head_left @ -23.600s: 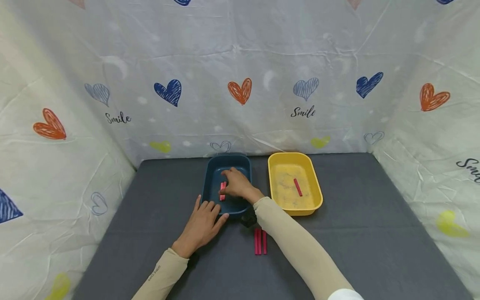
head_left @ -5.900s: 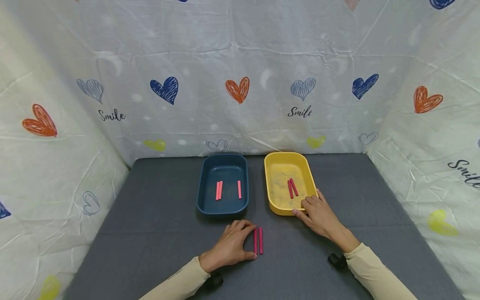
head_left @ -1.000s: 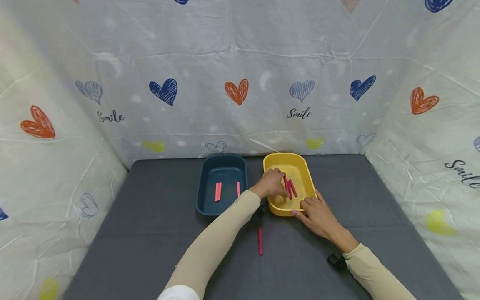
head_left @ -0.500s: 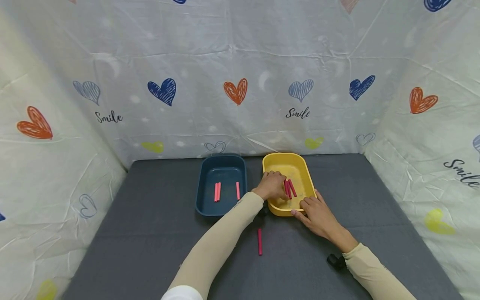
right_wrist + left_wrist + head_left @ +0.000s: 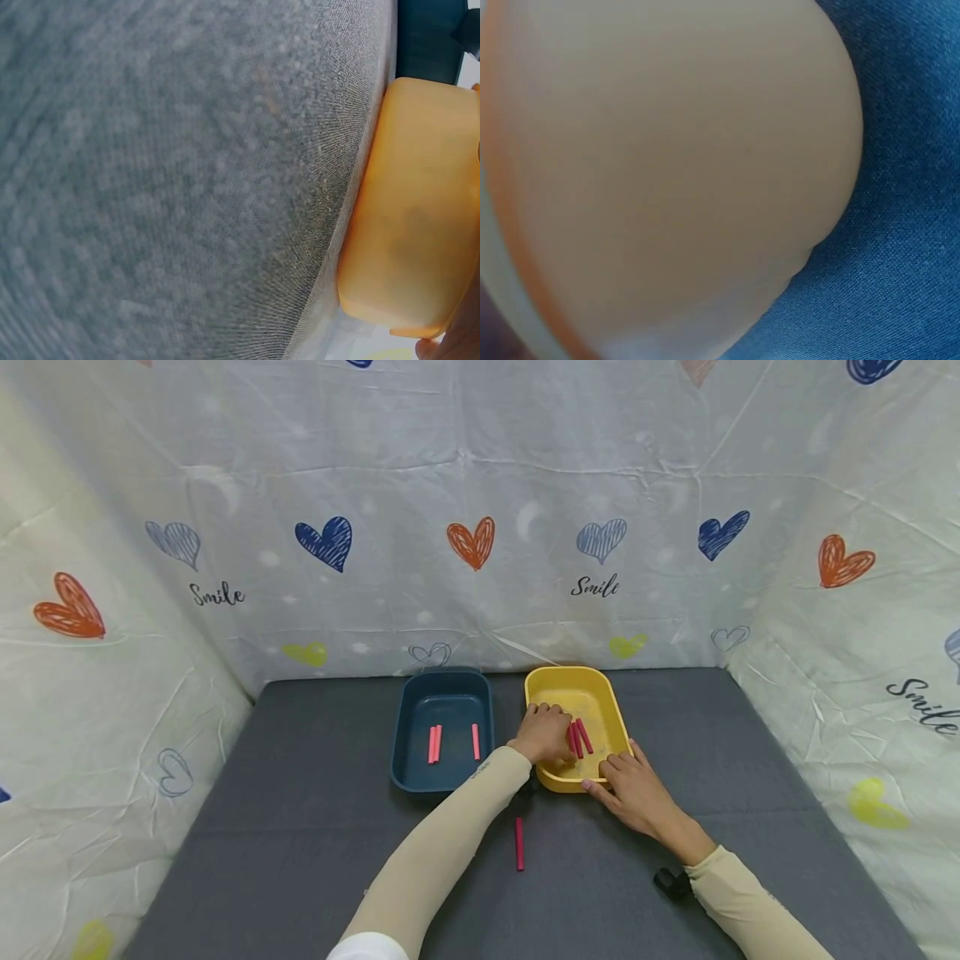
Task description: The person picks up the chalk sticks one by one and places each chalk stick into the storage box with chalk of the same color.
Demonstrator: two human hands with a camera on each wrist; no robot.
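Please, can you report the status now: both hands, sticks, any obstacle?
Left hand inside yellow tray, by dark red sticks; grip unclear. Right hand holding tray's near right corner. One dark red stick on table, no obstacle seen around it.

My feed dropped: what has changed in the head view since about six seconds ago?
The left hand moved forward and right, carrying one red stick from the table into the yellow tray; whether it has let go is unclear. The other stick remains on the table. Unchanged: the right hand at the yellow tray's near right corner, three pink sticks in the blue tray.
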